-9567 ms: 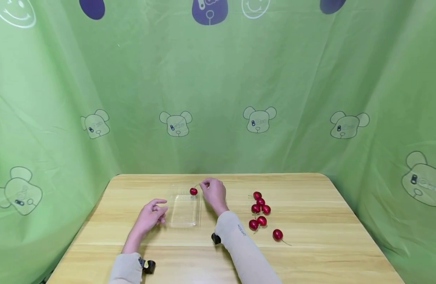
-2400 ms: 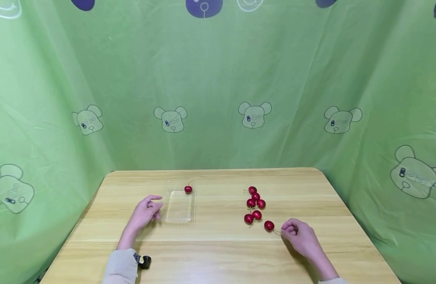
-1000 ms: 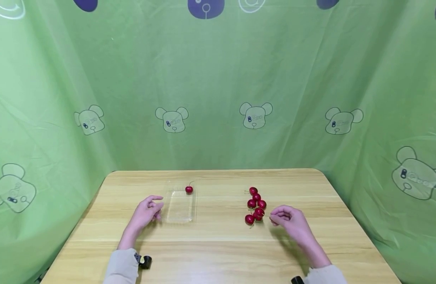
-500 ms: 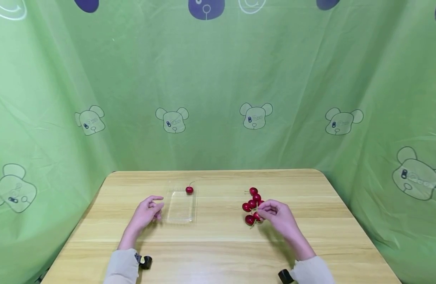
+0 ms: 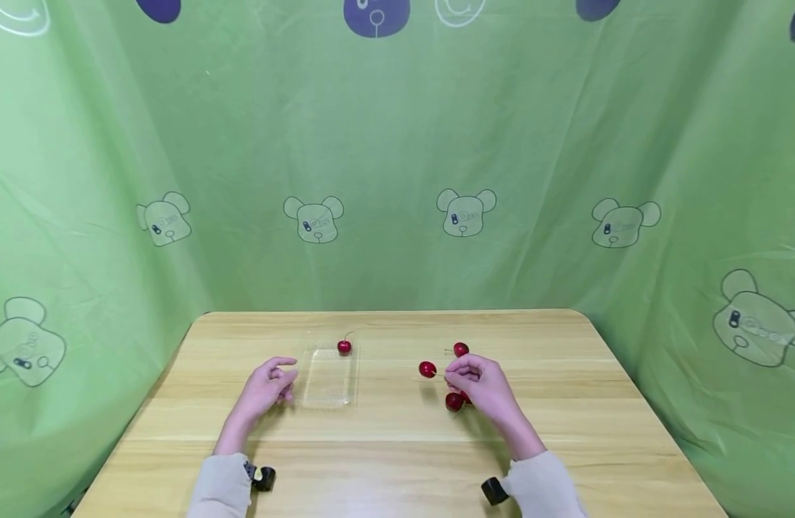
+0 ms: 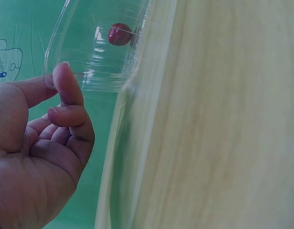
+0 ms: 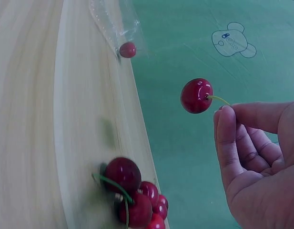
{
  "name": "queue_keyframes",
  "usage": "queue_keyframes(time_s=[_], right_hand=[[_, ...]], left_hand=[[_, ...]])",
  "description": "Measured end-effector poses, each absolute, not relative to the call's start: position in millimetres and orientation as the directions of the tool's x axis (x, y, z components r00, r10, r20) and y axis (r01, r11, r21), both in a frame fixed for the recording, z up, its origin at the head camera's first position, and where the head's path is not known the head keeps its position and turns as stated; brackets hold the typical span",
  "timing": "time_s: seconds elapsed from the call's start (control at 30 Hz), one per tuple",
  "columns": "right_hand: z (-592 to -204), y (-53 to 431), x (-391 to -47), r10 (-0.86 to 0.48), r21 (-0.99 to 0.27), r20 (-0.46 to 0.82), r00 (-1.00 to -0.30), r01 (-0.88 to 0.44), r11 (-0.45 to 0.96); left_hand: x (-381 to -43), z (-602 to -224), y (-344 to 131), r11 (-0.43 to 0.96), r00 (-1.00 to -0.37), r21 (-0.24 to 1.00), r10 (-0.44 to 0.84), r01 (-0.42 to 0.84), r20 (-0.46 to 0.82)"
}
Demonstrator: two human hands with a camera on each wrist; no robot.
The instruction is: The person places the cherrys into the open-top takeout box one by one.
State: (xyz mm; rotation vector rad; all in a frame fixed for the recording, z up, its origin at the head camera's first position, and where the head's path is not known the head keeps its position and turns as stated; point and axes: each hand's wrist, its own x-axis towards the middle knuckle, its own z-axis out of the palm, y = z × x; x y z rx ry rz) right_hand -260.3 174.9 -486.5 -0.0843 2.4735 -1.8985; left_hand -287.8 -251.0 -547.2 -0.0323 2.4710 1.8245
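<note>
Cherry (image 5: 426, 369), stem (image 7: 219, 98) in pinch of right hand (image 5: 484, 388), more cherries (image 5: 454, 401) half-hidden behind it, clear tray (image 5: 328, 381) by relaxed left hand (image 5: 265, 385)

- There on the curtain (image 5: 384, 129), we see bears (image 5: 462, 216) bearing small lettering, too blurred for us to read!
- Up top, we catch a white smiley (image 5: 460, 8), partly cut off.

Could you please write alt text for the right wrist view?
The right hand pinches a red cherry by its stem, off the wood-grain table. At the bottom is a cluster of cherries; at the top, another cherry sits in a clear plastic tray.
</note>
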Motion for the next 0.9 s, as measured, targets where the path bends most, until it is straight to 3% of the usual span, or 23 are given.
queue_keyframes(time_s=[0.9], right_hand=[[-483,102,-283,-0.099,-0.983,0.029,-0.995,-0.046,0.177]], left_hand=[[-289,-548,-252,0.284,-0.997,0.957,0.026,-0.059,-0.07]])
